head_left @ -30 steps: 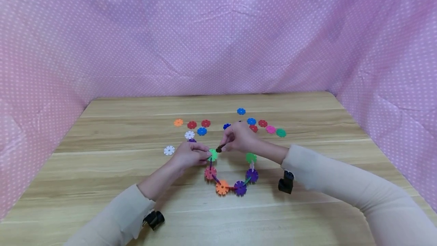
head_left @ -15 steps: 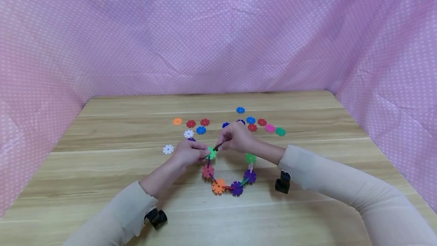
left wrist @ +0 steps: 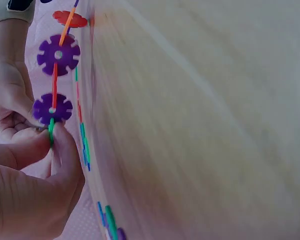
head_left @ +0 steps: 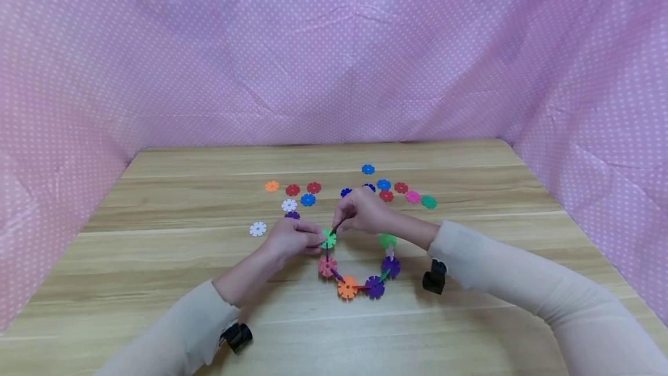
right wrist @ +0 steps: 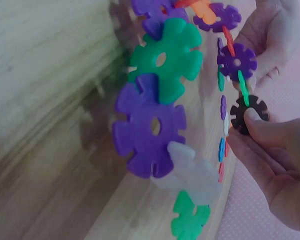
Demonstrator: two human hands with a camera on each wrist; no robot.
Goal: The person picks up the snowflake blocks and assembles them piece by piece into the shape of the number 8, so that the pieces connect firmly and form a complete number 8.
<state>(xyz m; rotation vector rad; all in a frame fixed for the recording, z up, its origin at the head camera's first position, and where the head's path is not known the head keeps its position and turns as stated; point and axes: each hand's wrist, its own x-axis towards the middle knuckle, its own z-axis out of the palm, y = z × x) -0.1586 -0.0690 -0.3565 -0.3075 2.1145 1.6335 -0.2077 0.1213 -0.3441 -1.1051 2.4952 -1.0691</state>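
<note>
A chain of slotted plastic snowflake discs curves in a U near the middle of the table. My left hand (head_left: pixel 292 238) pinches the bright green snowflake disc (head_left: pixel 329 241) at the chain's left end. From the right, my right hand (head_left: pixel 365 212) pinches a black snowflake disc (right wrist: pixel 260 108) between thumb and fingers. In the right wrist view, the black disc's slot meets the green disc's edge; how deep it sits cannot be told. Below the green disc, the chain runs through a pink-red disc (head_left: pixel 327 267), an orange disc (head_left: pixel 347 288) and purple discs (head_left: pixel 374 287) to another green disc (head_left: pixel 388 240).
Loose discs lie farther back: orange (head_left: pixel 272 186), red (head_left: pixel 293 190), blue (head_left: pixel 368 169), pink (head_left: pixel 413 196) and dark green (head_left: pixel 429 202). A white disc (head_left: pixel 258 229) lies left of my left hand. Pink dotted cloth (head_left: pixel 334 62) hangs behind the wooden table (head_left: pixel 156 237).
The black disc, earlier apart from the green disc, now meets its upper right edge. The chain swung slightly left, then back right. Both hands keep their pinch.
</note>
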